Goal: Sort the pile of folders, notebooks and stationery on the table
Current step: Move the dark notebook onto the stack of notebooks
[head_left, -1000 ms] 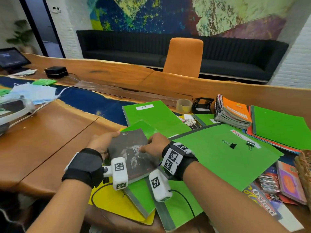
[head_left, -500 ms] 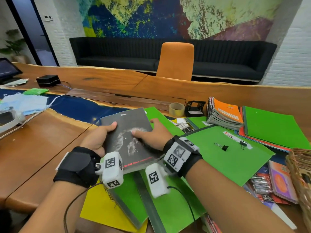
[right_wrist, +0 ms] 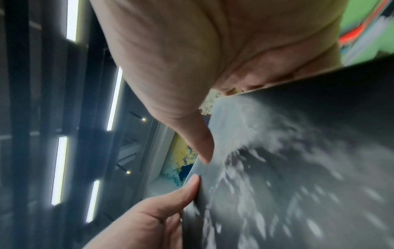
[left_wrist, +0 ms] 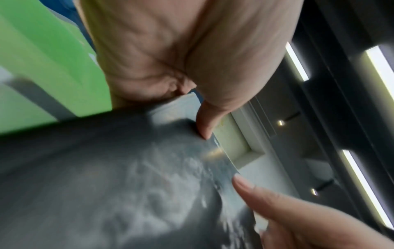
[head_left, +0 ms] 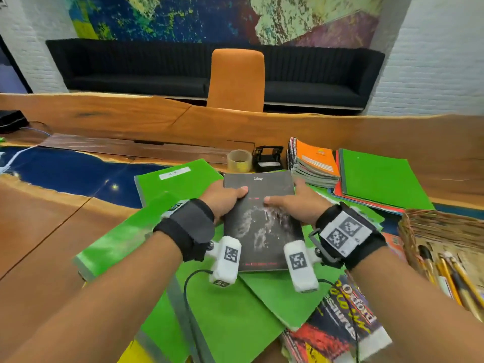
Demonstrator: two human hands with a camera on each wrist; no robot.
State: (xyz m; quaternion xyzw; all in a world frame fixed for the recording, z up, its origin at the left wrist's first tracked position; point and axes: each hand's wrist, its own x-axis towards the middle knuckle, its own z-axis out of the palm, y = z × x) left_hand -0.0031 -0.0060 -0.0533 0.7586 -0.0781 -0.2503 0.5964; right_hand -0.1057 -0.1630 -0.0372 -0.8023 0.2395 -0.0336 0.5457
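Both hands [head_left: 262, 203] pinch the black notebook [head_left: 262, 226]; wrist views show thumbs on top.

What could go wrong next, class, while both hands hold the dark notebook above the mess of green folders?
1. The dark notebook is held by the left hand and right hand only at its side edges, so it might slip.
2. Lowered carelessly, it could knock the tape roll or notebook stack.
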